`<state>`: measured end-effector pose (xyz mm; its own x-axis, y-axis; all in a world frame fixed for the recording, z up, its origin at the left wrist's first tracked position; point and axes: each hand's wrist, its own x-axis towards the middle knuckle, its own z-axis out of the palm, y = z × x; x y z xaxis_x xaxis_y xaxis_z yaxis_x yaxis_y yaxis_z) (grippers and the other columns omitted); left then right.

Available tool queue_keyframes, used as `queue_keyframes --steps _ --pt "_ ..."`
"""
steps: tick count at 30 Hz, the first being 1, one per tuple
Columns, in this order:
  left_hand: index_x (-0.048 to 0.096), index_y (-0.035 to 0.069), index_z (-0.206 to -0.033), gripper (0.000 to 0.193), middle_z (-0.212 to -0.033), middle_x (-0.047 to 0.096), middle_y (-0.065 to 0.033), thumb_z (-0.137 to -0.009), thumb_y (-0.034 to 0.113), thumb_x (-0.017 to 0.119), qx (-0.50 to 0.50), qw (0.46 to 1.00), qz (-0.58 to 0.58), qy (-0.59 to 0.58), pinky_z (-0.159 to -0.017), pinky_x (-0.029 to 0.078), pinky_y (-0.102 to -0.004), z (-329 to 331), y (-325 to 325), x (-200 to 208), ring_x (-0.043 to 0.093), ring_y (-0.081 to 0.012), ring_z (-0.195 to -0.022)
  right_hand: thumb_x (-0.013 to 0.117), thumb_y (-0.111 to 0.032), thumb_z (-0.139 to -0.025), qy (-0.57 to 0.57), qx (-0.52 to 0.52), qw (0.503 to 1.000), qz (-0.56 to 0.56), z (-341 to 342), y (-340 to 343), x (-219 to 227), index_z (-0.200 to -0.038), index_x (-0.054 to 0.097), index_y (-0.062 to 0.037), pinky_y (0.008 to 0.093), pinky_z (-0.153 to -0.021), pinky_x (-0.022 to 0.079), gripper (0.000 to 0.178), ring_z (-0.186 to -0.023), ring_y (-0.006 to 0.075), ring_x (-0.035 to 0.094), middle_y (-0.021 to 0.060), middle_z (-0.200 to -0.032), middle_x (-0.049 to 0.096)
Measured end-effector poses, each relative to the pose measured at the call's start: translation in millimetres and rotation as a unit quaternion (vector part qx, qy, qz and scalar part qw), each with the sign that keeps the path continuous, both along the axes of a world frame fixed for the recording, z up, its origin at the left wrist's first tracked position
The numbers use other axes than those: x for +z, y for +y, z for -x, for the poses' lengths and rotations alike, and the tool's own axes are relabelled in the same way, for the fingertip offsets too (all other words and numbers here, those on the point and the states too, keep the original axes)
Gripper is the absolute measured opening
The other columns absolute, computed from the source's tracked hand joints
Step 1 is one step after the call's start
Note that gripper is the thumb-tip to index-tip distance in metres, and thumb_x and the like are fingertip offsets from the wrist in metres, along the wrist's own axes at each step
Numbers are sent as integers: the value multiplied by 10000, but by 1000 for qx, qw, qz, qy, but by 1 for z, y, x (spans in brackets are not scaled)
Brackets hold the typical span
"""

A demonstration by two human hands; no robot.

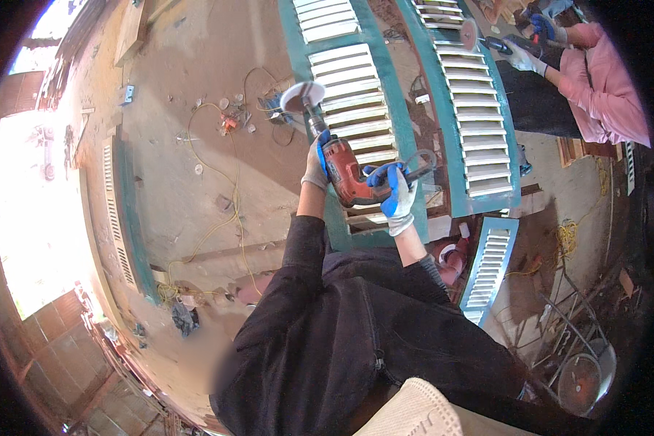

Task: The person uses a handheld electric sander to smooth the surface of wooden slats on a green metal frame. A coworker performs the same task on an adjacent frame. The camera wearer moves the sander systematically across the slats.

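A red power drill (344, 171) with a round sanding disc (302, 96) on its front is held above a green louvered shutter (407, 174) with pale slats. My left hand (317, 161), in a blue and white glove, closes round the front of the drill's body behind the chuck. On the handle is my right hand (394, 190), gloved the same way, its fingers wrapped round the grip. The disc hangs over the shutter's left frame edge; whether it touches the wood I cannot tell. A dark cord loops from the base of the handle.
A second green shutter (454, 123) lies to the right, where a co-worker in a pink sleeve (596, 91) holds another disc tool (479, 38). Smaller shutters rest at the left (120, 211) and lower right (490, 265). Yellow cords (234, 211) trail over the dusty floor; a wheelbarrow (585, 378) stands lower right.
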<state>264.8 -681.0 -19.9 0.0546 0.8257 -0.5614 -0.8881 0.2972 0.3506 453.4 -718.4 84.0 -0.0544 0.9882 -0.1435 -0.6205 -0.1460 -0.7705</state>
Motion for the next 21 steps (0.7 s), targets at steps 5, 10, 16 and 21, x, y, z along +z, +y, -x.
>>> queue_keyframes --steps 5,10,16,21 --pt "601 114 -825 253 -699 626 -63 -809 366 585 -95 991 76 48 -539 505 -352 -10 25 4 591 -211 -552 492 -201 -895 35 -92 994 52 1 -2 6 -733 543 -14 451 -750 482 252 -558 210 535 88 -624 547" --pt "603 107 -813 239 -690 631 -52 -818 346 594 -63 987 119 93 -522 501 -328 -43 21 -20 587 -190 -538 483 -223 -894 30 -89 994 56 -32 1 -8 -725 544 -15 451 -774 469 274 -576 217 536 93 -619 542" --pt "619 97 -828 245 -693 625 -42 -803 340 629 -93 979 166 78 -482 489 -315 -28 20 -4 584 -172 -516 463 -226 -905 20 -132 988 83 -3 -23 -12 -747 523 -13 472 -795 461 271 -584 219 530 81 -630 527" --pt "595 108 -832 265 -708 632 -67 -820 373 586 -79 979 153 111 -554 508 -330 -41 29 -3 601 -209 -571 477 -212 -893 54 -86 991 85 -30 5 -14 -727 528 -13 448 -761 469 265 -567 225 522 100 -629 534"
